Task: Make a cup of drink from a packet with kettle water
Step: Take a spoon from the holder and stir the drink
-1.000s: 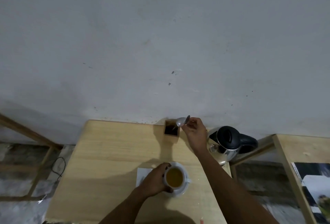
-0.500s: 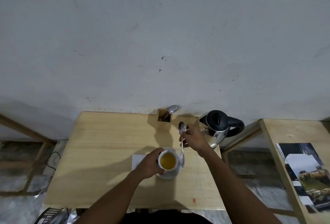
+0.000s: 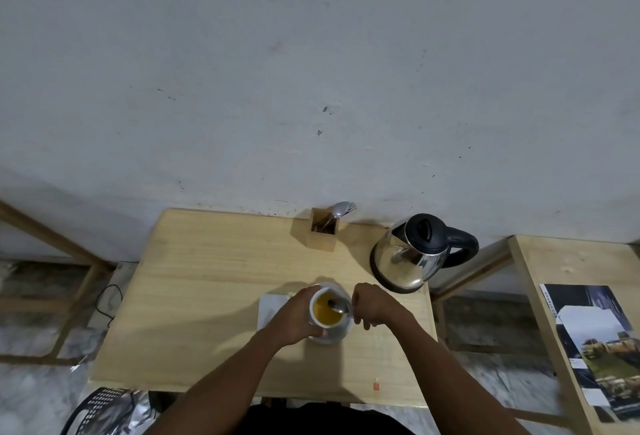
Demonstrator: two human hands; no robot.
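Pale wall, wooden table (image 3: 207,296). Your right hand (image 3: 372,306) has brought the spoon (image 3: 338,305) from the holder (image 3: 322,232) at 12 o'clock into the cup (image 3: 327,310); fingers clamped on its handle. Left hand (image 3: 294,318) grips the cup. Kettle (image 3: 412,254) at 2 o'clock. Stirring looks next.

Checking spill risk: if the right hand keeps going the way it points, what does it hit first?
The right hand points left at the cup, spoon already in the drink. It would likely meet the cup rim first; depth unclear.
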